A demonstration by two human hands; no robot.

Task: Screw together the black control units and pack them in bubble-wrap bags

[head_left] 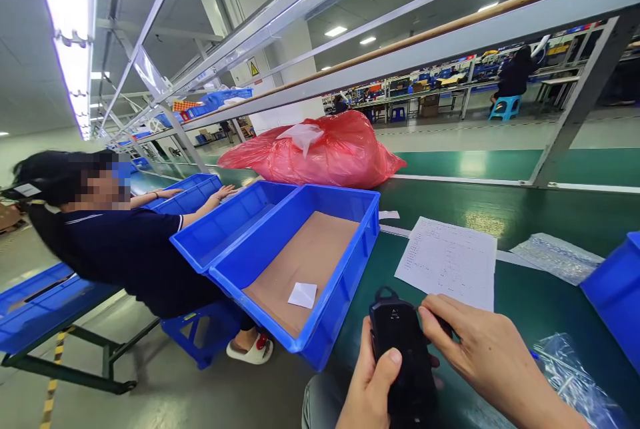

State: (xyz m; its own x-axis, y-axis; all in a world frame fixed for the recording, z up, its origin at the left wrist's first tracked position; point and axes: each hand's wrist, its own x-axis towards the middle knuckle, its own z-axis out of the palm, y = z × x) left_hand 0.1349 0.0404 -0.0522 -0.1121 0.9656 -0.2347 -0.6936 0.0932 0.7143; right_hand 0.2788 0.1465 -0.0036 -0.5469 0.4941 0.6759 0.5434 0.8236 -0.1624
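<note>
My left hand [373,382] is closed around a black handheld device [400,349] with a loop at its top end and small light markings near that end. The thumb lies across its front. At the device's right edge, my right hand [485,349] has thumb and fingers pinched together. Something dark shows between those fingers, too hidden to name. Beyond the device, a printed paper sheet [447,262] lies on the green bench [370,302].
Left of my hands stands a blue bin [345,282] with cardboard and a white slip inside. A red plastic bag [325,152] sits behind it. Clear plastic bags [575,382] and another blue bin [617,295] are at right. A co-worker [115,249] sits at left.
</note>
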